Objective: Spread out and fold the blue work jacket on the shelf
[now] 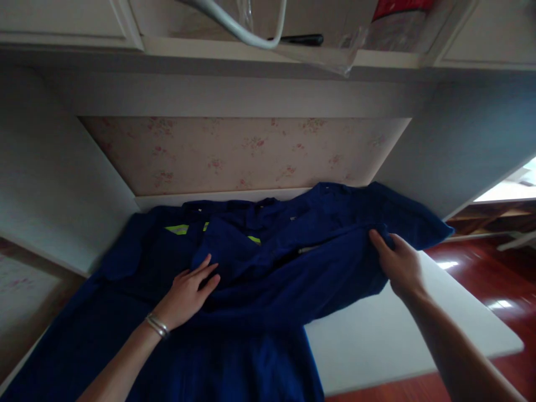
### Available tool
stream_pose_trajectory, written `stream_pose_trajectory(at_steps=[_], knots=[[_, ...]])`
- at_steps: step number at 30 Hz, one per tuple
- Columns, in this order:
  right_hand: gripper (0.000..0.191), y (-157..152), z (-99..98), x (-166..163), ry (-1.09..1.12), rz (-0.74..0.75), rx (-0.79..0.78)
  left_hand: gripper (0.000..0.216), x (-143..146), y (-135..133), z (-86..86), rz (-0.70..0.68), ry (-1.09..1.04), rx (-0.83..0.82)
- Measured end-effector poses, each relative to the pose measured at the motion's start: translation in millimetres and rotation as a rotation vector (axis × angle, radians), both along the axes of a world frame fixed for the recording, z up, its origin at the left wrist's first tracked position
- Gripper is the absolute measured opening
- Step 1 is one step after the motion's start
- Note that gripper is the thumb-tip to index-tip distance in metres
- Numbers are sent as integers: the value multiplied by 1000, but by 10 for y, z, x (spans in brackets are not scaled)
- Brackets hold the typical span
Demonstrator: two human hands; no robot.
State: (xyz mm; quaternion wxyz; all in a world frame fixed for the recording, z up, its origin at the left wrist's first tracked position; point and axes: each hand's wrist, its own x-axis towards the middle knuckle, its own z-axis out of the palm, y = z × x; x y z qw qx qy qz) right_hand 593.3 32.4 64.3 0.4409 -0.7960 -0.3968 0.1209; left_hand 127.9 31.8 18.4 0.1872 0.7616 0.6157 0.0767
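Observation:
A dark blue work garment [268,273], with yellow-green and silver reflective strips, is spread over the white tabletop [377,335]. Its cloth lies in loose folds, and part of it hangs toward me at the lower left. My left hand [188,290], with a silver bracelet at the wrist, rests flat on the cloth left of the middle, fingers spread. At the right, my right hand [396,262] pinches an edge of the garment between thumb and fingers. Another blue flap, perhaps a sleeve, reaches past that hand toward the table's right end.
Overhead, a shelf [251,49] holds a white curved tube [251,38], a black handle [305,39], clear plastic [347,61] and a red package [402,8]. Flowered wallpaper [251,153] covers the back. Side panels flank the table; red wooden floor [494,290] shows at right.

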Motion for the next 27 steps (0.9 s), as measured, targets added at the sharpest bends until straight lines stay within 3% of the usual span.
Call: stream_pose_trajectory(at_steps=[3, 6, 10, 14, 17, 20, 23, 25, 27], knots=[[56, 274, -257, 236, -10, 80, -176, 63, -146, 91, 14, -70, -31, -64], [55, 425, -504, 366, -78, 135, -301, 53, -271, 61, -63, -130, 44, -106], [54, 453, -623, 388, -29, 203, -294, 39, -410, 83, -159, -87, -4, -65], [65, 350, -519, 481, 201, 328, -219, 55, -602, 288, 17, 190, -249, -85], [66, 277, -342, 586, 463, 338, -111, 66, -665, 465, 199, 376, -465, -81], [62, 280, -202, 621, 573, 320, -15, 64, -566, 580, 203, 288, -551, -129], [47, 351, -171, 590, 516, 371, -219, 47, -454, 640, 89, 71, -434, -204], [41, 443, -158, 570, 457, 376, -289, 44, -462, 715, 72, 92, -370, -197], [44, 616, -93, 555, 428, 364, -232, 53, -522, 875, 156, 224, -369, -141]])
